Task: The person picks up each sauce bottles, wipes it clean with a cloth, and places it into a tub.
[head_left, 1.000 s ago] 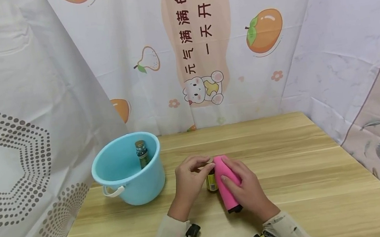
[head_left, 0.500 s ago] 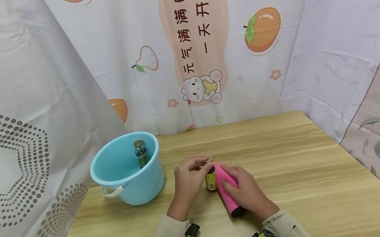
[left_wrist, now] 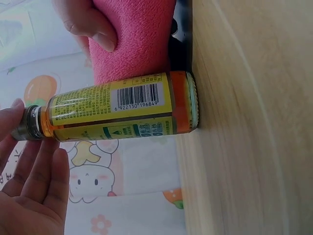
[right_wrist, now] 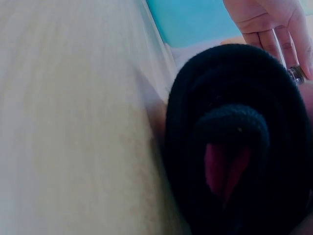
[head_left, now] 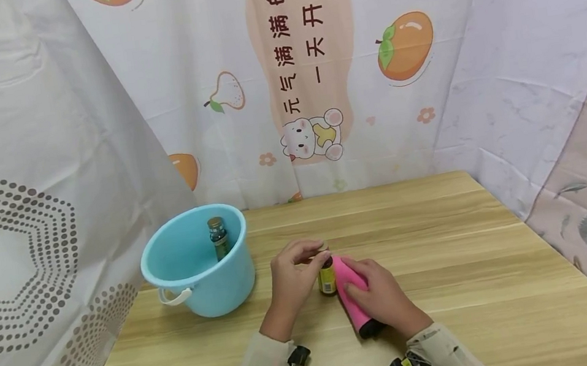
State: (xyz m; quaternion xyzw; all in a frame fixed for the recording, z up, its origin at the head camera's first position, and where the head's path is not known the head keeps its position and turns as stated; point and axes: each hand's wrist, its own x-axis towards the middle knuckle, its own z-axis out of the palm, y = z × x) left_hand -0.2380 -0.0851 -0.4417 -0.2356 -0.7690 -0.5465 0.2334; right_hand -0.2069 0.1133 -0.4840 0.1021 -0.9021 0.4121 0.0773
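Just left of the table's middle stands a small glass bottle (head_left: 327, 280) with a yellow label, upright on the wood. My left hand (head_left: 291, 276) pinches its metal cap (left_wrist: 27, 125) between thumb and fingers; the barcode shows in the left wrist view. My right hand (head_left: 383, 295) grips a rolled pink cloth (head_left: 355, 311) with a fuzzy surface and a black end. The cloth lies along the bottle's right side, against it in the left wrist view. In the right wrist view the black end (right_wrist: 234, 78) fills much of the picture, with pink folds inside it.
A light blue bucket (head_left: 224, 288) with a white handle stands left of the hands. Inside it leans another dark bottle (head_left: 220, 245) with a gold cap. The wooden table (head_left: 468, 283) reaches back to a printed curtain (head_left: 376, 135).
My right hand and the pink cloth have moved down and toward me beside the bottle, baring more of its label. The left hand has stayed at the cap.
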